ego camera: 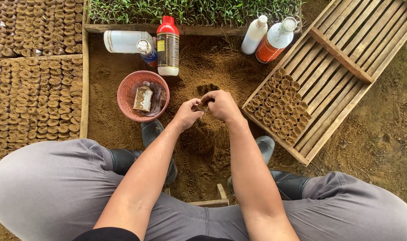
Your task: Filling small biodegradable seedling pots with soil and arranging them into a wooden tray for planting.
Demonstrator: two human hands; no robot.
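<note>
Bare soil [212, 58], left hand [187, 114], right hand [221, 105] pinching soil plug [203, 107]

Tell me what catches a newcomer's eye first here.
Centre frame, the left hand and right hand meet around a small soil-filled pot above a mound of brown soil. Right of them, a slatted wooden tray holds a block of filled pots; left sits a pink plastic basket.

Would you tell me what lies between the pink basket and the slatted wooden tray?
In the head view, both hands and loose brown soil lie between pink basket and wooden tray.
</note>
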